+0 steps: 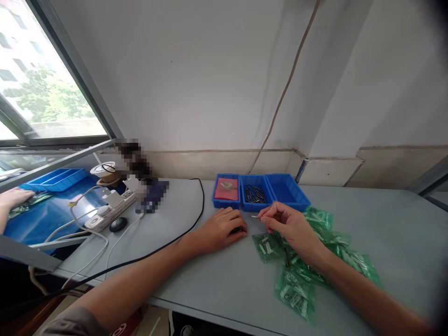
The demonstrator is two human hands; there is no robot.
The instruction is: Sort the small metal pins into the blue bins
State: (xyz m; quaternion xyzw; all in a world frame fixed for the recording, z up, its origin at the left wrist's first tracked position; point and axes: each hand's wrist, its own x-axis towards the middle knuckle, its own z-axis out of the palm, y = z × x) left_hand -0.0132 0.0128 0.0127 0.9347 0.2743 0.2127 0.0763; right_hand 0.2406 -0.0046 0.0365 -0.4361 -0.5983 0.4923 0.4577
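Cables (107, 240) trail from the power strip (114, 209) at the far left of my worktop (196, 289), near the mouse (118, 225); a loop caught on a sleeve could drag the strip. The black cable (203, 198) runs close along my left arm (150, 277), touching or not I cannot tell, and a careless sweep of that arm might snag it and jolt me.

My hands are apart. The left hand (221, 229) rests on the worktop, curled round something dark; what it is, or how tightly I grip it, I cannot tell. If those fingers slacken, it could roll away.

Just beyond stands the left tray (227, 204), with a red sheet (222, 192) inside, then the middle tray (258, 206) with its loose pins (254, 193). A knock on that rim could scatter them.

In front of it, one pin (255, 216) sticks out sideways from the pinch of my right hand (275, 219). It is thin and held near one end, so too light a squeeze could drop it.

The right tray (287, 186) sits behind that hand. Green bags (297, 296) spread around and below my wrist; a pin falling there would be hard to spot.
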